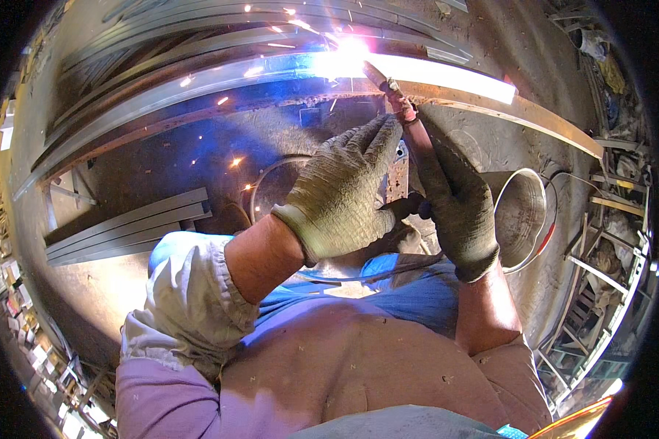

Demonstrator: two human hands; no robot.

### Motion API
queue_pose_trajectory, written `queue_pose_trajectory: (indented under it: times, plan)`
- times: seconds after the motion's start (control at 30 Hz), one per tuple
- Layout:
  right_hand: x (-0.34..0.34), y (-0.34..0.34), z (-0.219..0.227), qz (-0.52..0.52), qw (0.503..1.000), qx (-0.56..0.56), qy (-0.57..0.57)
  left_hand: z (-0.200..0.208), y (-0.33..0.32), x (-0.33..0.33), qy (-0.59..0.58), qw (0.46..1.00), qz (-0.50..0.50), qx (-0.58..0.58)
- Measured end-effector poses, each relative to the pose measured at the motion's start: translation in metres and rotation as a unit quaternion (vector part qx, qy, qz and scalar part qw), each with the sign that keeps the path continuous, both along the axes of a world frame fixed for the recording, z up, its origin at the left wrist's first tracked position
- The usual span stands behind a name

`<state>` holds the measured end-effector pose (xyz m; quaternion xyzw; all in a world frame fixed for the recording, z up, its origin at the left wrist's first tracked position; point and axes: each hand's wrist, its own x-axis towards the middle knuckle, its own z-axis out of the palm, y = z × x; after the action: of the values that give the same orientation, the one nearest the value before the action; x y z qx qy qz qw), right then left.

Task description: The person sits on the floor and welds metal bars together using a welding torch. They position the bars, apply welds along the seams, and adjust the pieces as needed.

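Observation:
A welding torch (399, 99) slants up and left, its tip at a glaring arc (351, 53) on a long metal tube (220, 77). My gloved right hand (458, 201) is wrapped round the torch's handle. Beside it, my gloved left hand (340, 186) is closed, its fingertips pinching at the torch neck just behind the reddish section. Glare hides the exact spot where tip and tube come together. Sparks fly out to the left. The tube lies along a rusty steel bar (542, 121), and its right part is lit white.
Several grey metal profiles (132, 227) lie stacked at the left, with more long lengths (124, 44) beyond the tube. A round metal bucket (521, 219) stands right of my right hand. Metal frames (600, 271) line the far right.

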<state>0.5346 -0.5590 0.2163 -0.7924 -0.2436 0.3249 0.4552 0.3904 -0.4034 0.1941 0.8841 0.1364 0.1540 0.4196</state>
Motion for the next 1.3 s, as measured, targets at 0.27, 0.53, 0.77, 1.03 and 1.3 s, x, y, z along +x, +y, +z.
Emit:
queue_pose_trajectory:
  times: [0.27, 0.53, 0.77, 1.03, 1.3]
  plan:
    - [-0.001, 0.003, 0.013, 0.011, 0.999, -0.051, -0.005, -0.007, -0.003, -0.003, -0.005, 0.998, 0.013, 0.057]
    - [-0.001, 0.000, 0.004, 0.012, 1.000, -0.022, -0.012, -0.006, 0.001, -0.001, 0.003, 1.000, -0.002, 0.030]
    - [-0.001, 0.004, 0.016, 0.025, 0.999, -0.044, 0.010, -0.005, 0.000, -0.003, -0.002, 1.000, -0.006, 0.016]
    - [0.000, -0.003, 0.004, 0.018, 0.999, -0.045, -0.010, -0.003, -0.001, -0.003, 0.015, 1.000, -0.009, 0.018]
    - [-0.002, -0.002, 0.006, 0.016, 0.999, -0.038, 0.005, -0.007, -0.002, -0.003, 0.011, 0.999, -0.005, 0.030]
